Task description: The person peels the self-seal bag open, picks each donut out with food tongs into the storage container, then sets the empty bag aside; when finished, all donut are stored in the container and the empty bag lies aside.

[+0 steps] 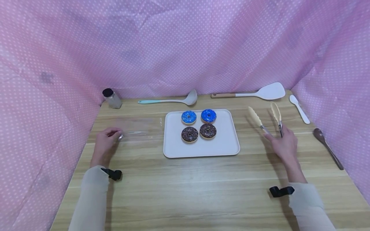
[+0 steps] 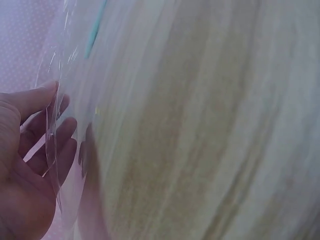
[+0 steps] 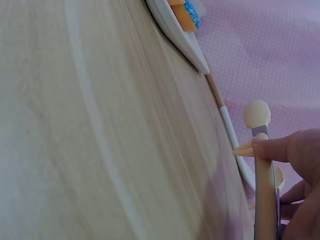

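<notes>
My left hand (image 1: pixel 104 142) pinches the edge of a clear plastic bag (image 1: pixel 141 128), which lies flat between the hand and the tray. In the left wrist view the thumb and fingers hold the thin film (image 2: pixel 54 145). On the right, my right hand (image 1: pixel 284 146) grips a pair of tongs (image 1: pixel 255 117) with cream scalloped tips spread apart and nothing between them. The white tray (image 1: pixel 202 152) carries a light blue donut (image 1: pixel 189 117), a darker blue donut (image 1: pixel 208 115) and two chocolate donuts (image 1: pixel 189 134), all with sprinkles.
Along the back lie a jar (image 1: pixel 113 99) with black lid, a ladle (image 1: pixel 190 98) and a white turner (image 1: pixel 271 91). A white spoon (image 1: pixel 300 110) and a brown spoon (image 1: pixel 326 144) line the right edge. Pink dotted cloth (image 1: pixel 185 48) hangs behind the wooden table (image 1: pixel 185 192).
</notes>
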Available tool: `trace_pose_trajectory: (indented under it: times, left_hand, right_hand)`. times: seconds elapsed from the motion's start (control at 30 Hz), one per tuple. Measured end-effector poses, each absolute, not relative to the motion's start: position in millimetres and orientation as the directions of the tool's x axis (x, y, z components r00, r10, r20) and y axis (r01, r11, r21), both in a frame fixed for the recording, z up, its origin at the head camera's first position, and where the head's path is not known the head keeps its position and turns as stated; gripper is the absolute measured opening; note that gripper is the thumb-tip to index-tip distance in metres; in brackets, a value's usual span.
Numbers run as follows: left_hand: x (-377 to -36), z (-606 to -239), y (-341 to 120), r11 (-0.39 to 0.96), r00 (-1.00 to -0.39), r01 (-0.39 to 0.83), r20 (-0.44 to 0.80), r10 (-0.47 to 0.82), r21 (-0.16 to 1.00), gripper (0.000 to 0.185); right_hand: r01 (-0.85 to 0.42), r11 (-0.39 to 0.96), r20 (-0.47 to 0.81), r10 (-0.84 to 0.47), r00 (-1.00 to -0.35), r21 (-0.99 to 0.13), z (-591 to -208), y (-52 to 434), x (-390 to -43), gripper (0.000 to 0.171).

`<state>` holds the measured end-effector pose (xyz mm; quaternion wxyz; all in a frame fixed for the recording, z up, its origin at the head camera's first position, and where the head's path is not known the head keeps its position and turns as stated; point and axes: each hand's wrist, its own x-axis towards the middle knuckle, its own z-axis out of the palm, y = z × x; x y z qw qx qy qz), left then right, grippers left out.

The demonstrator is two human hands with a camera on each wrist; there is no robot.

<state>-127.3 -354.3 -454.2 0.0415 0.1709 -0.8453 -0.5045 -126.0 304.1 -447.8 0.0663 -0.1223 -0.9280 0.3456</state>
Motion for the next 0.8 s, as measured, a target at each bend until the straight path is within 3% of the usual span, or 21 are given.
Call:
trace_pose_trajectory:
  times: [0.13, 0.3, 0.63, 0.8]
  left_hand:
    - [-127.5, -455.1, -355.4, 0.478, -0.949, -0.217, -0.069, -0.308, 0.851, 0.035]
    - [-128.1, -453.4, -356.1, 0.512, -0.958, -0.209, -0.068, -0.28, 0.834, 0.032]
    - [-132.6, -456.6, -357.6, 0.697, -0.982, -0.107, 0.033, -0.184, 0.709, 0.021]
    - [-134.2, -457.7, -357.0, 0.723, -0.991, -0.069, 0.037, -0.13, 0.688, 0.019]
  right_hand:
    - [0.258, 0.695, -0.056, 0.3, -0.952, -0.671, -450.3, 308.1, -123.2, 0.098]
    - [0.341, 0.676, -0.152, 0.324, -0.934, -0.653, -452.2, 310.1, -122.3, 0.106]
    - [0.362, 0.694, -0.15, 0.348, -0.926, -0.623, -452.5, 308.0, -125.1, 0.107]
    - [0.352, 0.717, -0.141, 0.338, -0.93, -0.602, -451.9, 305.5, -123.9, 0.107]
